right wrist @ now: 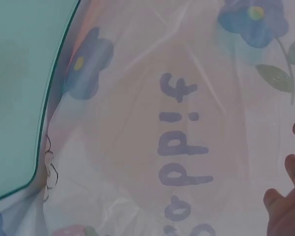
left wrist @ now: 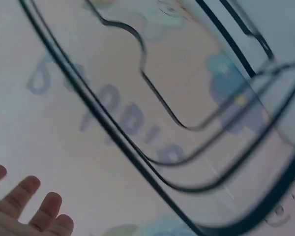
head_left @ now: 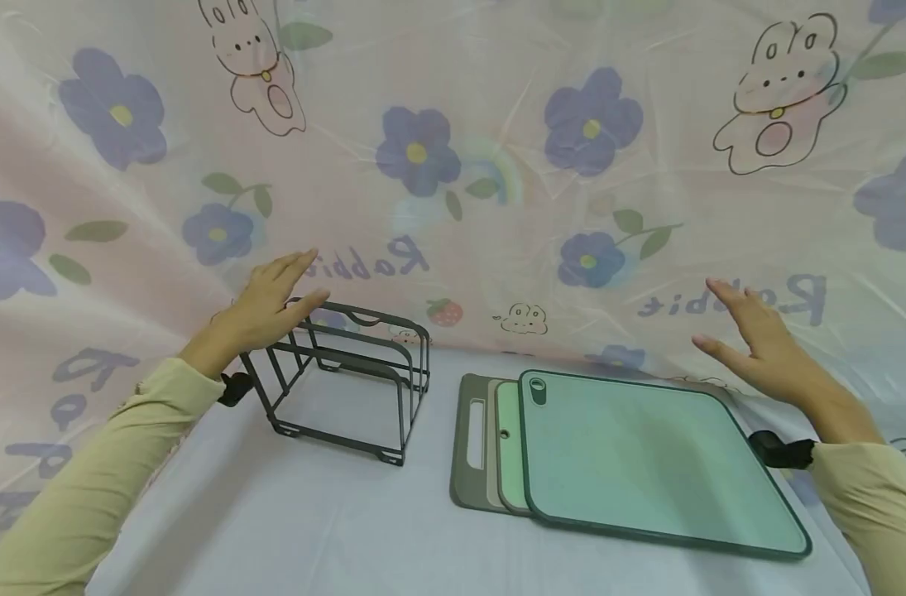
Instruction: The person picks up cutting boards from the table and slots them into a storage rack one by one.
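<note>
On the left of the head view stands a black wire rack (head_left: 341,447) with several upright loops. My left hand (head_left: 262,310) hovers by its upper left corner, fingers straight, holding nothing. In the left wrist view the rack's bars (left wrist: 108,128) cross the picture beside the fingertips (left wrist: 51,201). To the right, a stack of cutting boards lies flat: a large pale green board (head_left: 646,463) with a dark rim on top, a smaller light green board (head_left: 508,451) and a grey board (head_left: 463,463) with a slot handle beneath. My right hand (head_left: 769,356) is raised beyond the stack's right side, fingers spread and holding nothing.
A white cloth (head_left: 333,530) covers the table. Behind it hangs a printed curtain (head_left: 490,232) with rabbits and purple flowers, coming down to the table's far edge. Between the rack and the boards lies a narrow strip of the cloth.
</note>
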{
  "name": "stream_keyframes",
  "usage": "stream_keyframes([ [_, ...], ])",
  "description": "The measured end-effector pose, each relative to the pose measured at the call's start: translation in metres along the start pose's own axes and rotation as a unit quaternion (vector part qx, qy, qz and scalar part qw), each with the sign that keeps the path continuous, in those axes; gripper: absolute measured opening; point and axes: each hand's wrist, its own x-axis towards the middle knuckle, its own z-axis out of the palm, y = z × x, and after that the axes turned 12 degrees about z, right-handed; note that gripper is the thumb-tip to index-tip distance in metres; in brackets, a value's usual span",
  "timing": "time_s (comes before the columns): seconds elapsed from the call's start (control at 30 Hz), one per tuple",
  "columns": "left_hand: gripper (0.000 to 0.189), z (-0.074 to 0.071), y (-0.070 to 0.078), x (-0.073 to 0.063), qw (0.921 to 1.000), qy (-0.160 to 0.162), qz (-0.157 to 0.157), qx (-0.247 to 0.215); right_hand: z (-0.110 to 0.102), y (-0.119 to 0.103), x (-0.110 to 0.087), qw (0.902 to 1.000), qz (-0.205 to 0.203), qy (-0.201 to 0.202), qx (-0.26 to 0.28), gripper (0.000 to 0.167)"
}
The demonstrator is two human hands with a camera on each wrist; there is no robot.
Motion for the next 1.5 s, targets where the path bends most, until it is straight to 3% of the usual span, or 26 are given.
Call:
stream_keyframes([
  [0.13,0.067,0.005,0.016,0.005,0.9953,0.073,-0.003,-0.064,-0.004,-0.003,-0.007,0.9972,0.021,0.033,0.064,0.072],
  [0.27,0.058,0.009,0.035,0.012,0.9845,0.133,-0.008,-0.114,-0.008,-0.004,-0.015,0.9903,0.038,0.067,0.115,0.067],
  [0.4,0.053,0.012,0.055,0.018,0.9703,0.163,-0.026,-0.177,-0.011,-0.002,-0.02,0.9808,0.037,0.082,0.173,0.059],
  [0.57,0.052,0.016,0.074,0.024,0.9573,0.155,-0.049,-0.239,-0.014,0.001,-0.025,0.9659,0.031,0.093,0.24,0.052],
  [0.67,0.053,0.02,0.084,0.027,0.9509,0.144,-0.061,-0.267,-0.013,0.003,-0.027,0.936,0.01,0.075,0.344,0.05],
  [0.8,0.053,0.026,0.096,0.033,0.9405,0.138,-0.061,-0.305,-0.01,0.006,-0.03,0.8796,-0.012,0.044,0.474,0.049],
  [0.9,0.05,0.033,0.106,0.038,0.9305,0.142,-0.053,-0.334,-0.009,0.008,-0.032,0.8628,-0.008,0.043,0.504,0.048],
  [1.03,0.046,0.043,0.118,0.045,0.917,0.151,-0.046,-0.366,-0.009,0.013,-0.035,0.8461,-0.001,0.046,0.531,0.047],
  [1.3,0.044,0.07,0.14,0.059,0.8934,0.168,-0.044,-0.414,-0.009,0.024,-0.044,0.8267,-0.005,0.037,0.561,0.043],
  [1.37,0.044,0.076,0.143,0.061,0.8883,0.171,-0.05,-0.423,-0.008,0.027,-0.046,0.8232,-0.007,0.031,0.567,0.042],
  [1.5,0.044,0.089,0.145,0.065,0.8801,0.174,-0.064,-0.437,-0.006,0.031,-0.048,0.8281,-0.005,0.026,0.56,0.04],
])
